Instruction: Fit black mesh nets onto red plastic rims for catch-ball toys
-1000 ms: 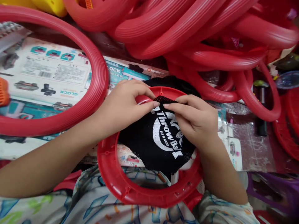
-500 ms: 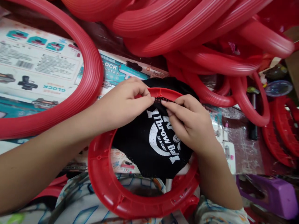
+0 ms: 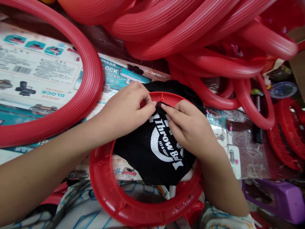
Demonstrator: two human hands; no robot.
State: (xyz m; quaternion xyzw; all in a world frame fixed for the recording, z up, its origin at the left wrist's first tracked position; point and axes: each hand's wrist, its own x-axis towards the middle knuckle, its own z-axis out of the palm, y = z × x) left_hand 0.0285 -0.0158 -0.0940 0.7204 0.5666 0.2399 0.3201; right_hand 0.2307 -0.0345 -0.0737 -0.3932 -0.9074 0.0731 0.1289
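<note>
Just chgd: the gap btwn fingertips has been narrowed slightly, the R hand point(image 3: 193, 125) brought closer to the L hand point(image 3: 133, 106), & the far hem of the black cloth point(image 3: 143, 149) is now seen as a thinner mesh strip. For the work: hem judged to be gathered along the rim bit by bit; no fastening evident yet. Hem is pinched btwn thumb & index on both sides; the L hand's other fingers are partly hidden, curl can't be made out. Cloth is draped, print up, across the red ring point(image 3: 101, 171), its near edge stopping short of the near rim; more black fabric seen past the far rim. Vs. 1 sec ago: hem was peaked, now flatter; near edge was pointed, now broader. Ridged hoop point(image 3: 94, 79) seen at left.
</note>
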